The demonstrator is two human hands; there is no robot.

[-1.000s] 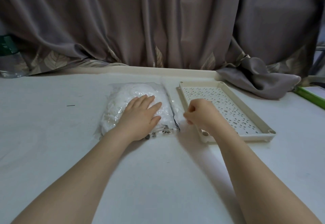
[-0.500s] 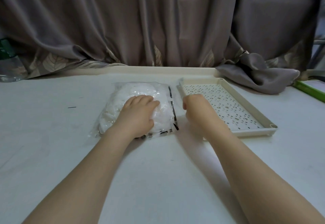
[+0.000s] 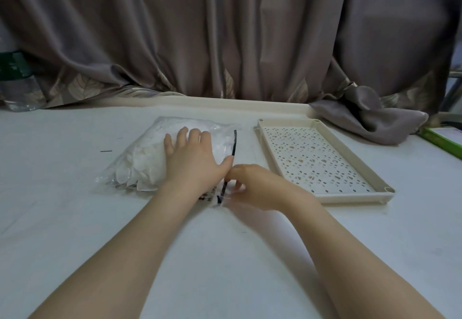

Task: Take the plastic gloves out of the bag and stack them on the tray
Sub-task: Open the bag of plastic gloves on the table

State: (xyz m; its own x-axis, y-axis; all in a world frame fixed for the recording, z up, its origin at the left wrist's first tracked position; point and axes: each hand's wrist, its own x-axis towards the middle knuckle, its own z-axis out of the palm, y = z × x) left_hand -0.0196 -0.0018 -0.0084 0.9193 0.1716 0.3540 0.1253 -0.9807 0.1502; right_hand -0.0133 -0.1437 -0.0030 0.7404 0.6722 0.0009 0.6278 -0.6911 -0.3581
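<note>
A clear plastic bag [image 3: 147,158] stuffed with white plastic gloves lies on the white table, with a black strip along its right end. My left hand [image 3: 192,161] rests flat on top of the bag, fingers spread, pressing it down. My right hand [image 3: 252,186] sits at the bag's near right corner, its fingers curled and pinching the bag's edge beside the black strip. A cream perforated tray [image 3: 360,188] lies to the right of the bag with nothing in it.
A grey-brown curtain [image 3: 225,33] hangs behind the table, and a fold of it [image 3: 370,121] lies on the table just beyond the tray. A green-edged object [image 3: 442,141] is at the right edge. A plastic bottle [image 3: 15,86] stands far left.
My right hand has come down from beside the tray's left rim to the bag's near right corner. My left hand has slid slightly further up the bag.
</note>
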